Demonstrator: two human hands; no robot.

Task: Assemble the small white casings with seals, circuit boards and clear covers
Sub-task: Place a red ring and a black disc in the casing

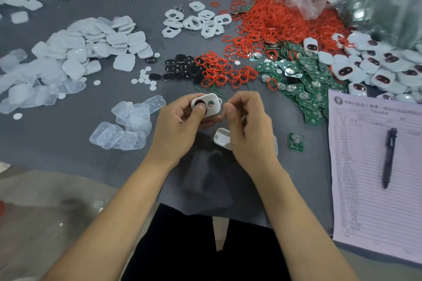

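Note:
My left hand grips a small white casing with two round openings, its thumb pressing on the left opening, which looks dark. My right hand hovers just right of the casing with fingers curled; whether it pinches anything is hidden. A second white casing half lies on the mat under my right hand. Red seals, green circuit boards, black inserts and clear covers lie in piles beyond and beside my hands.
White back shells are heaped at the left, front casings at centre back, finished units at the right. A paper form with a pen covers the right edge. One loose board lies near my right hand.

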